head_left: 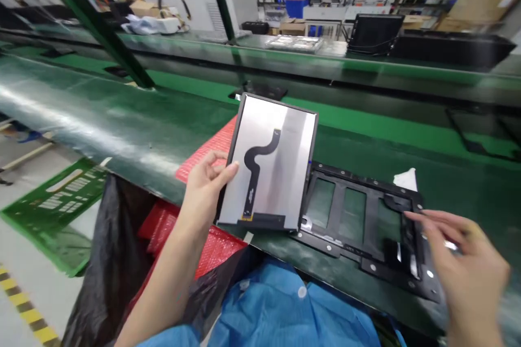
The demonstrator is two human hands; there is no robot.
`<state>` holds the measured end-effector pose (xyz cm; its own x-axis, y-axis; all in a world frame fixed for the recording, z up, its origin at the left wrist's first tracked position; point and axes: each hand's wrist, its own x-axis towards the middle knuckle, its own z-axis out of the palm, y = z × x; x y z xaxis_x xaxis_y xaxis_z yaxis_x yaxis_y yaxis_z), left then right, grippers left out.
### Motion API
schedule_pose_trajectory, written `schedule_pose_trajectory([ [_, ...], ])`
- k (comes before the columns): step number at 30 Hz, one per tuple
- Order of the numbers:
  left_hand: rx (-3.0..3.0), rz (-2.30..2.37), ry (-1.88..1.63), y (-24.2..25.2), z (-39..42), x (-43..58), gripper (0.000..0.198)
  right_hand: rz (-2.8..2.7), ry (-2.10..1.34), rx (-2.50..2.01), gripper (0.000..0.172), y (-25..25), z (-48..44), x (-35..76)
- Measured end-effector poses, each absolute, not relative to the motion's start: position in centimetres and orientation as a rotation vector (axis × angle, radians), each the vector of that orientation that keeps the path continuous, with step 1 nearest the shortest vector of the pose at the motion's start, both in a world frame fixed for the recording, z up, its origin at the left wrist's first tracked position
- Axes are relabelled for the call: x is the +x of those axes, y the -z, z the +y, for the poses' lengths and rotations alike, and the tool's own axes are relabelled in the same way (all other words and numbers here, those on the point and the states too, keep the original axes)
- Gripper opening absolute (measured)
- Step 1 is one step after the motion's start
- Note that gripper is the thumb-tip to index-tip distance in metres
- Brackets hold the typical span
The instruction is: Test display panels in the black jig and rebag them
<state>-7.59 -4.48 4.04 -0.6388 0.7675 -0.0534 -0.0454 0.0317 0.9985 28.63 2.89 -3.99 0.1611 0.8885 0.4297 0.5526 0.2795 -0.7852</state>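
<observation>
Silver-backed, the display panel point(280, 184) tilts beside the black frame point(370, 217), its edge clamped between thumb and fingers of the left hand point(207, 179) (probably light, stiff, fragile: best held by the rims), while the right hand point(468, 249) has fingers close together at the frame's right end, grip unclear.

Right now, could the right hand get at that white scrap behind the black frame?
Probably yes. The white scrap shows just beyond the far edge of the black frame, near the right hand, and nothing taller than the frame seems to block the way.
</observation>
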Motion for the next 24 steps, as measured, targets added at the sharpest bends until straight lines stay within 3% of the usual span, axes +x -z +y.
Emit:
schedule_pose_trajectory([
  [6,0.703,1.484,-1.546,-2.4,-4.4,-2.0,0.042,-1.825,-0.512,-1.070,0.006,1.7,0.8,21.5],
  [13,0.853,1.469,-1.475,-2.0,-4.0,-0.3,0.035,-1.826,-0.158,-1.293,0.010,2.4,1.3,21.5],
  [24,0.869,1.448,-1.450,-1.9,-3.3,0.6,0.036,-1.745,-0.273,-1.459,0.013,2.6,1.0,22.1],
])
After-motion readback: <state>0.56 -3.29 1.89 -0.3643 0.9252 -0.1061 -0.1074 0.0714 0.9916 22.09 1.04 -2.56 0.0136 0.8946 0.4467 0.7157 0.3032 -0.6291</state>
